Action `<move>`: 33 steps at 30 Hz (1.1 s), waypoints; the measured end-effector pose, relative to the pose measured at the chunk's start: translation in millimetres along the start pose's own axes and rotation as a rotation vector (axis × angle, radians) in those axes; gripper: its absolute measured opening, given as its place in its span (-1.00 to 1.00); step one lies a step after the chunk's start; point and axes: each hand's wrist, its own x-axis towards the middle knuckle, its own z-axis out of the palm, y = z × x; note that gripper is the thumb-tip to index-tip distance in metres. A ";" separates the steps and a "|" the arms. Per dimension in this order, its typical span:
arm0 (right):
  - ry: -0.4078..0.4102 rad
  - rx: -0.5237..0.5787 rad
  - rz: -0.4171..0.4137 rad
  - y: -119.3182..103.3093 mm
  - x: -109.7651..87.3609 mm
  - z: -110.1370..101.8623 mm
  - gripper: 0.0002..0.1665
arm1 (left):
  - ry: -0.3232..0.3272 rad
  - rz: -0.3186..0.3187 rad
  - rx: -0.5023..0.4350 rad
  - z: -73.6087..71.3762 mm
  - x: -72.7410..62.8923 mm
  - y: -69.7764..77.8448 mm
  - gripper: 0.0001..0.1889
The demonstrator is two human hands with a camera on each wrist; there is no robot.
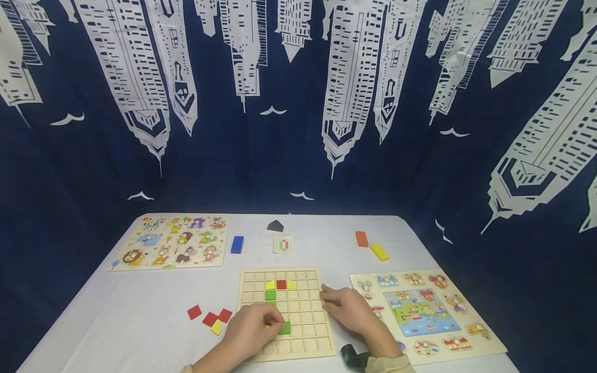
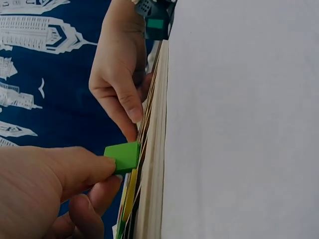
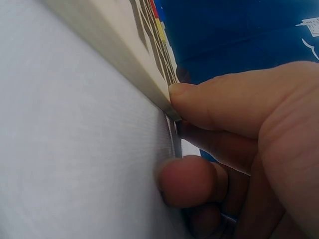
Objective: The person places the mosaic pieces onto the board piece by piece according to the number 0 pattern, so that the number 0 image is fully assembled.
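Note:
A wooden grid board lies in the middle of the white table. My left hand is over its lower left part, pinching a green square tile between thumb and finger at the board's surface. On the grid sit a red tile between two yellow rounded-corner tiles, with green tiles below on the left. Part of the grid is hidden by my left hand. My right hand grips the board's right edge, its thumb against the rim in the right wrist view.
Loose red tiles and a yellow one lie left of the board. A small pattern card, a blue block and a dark piece are behind it. Picture puzzles flank both sides.

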 end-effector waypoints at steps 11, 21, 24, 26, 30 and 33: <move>-0.016 -0.010 -0.004 -0.8 0.6 -2.2 -0.61 | -0.016 0.017 0.079 -0.9 1.1 -0.6 -0.88; -0.008 -0.014 0.000 0.8 0.2 -0.1 -0.61 | -0.034 0.057 0.196 1.5 -1.1 -1.6 -0.97; -0.007 -0.011 0.000 0.7 0.0 0.6 -0.61 | -0.054 0.061 0.208 1.0 -2.6 -3.7 -0.91; -0.009 -0.011 0.001 0.7 -0.1 1.2 -0.61 | -0.073 0.063 0.213 0.1 -4.1 -4.9 -0.83; -0.014 -0.018 -0.001 0.8 -0.1 1.8 -0.61 | -0.079 0.079 0.235 -2.3 -6.9 -5.4 -0.77; -0.009 -0.027 -0.010 1.6 0.3 1.1 -0.61 | -0.058 0.096 0.260 -4.4 -6.6 -3.5 -0.80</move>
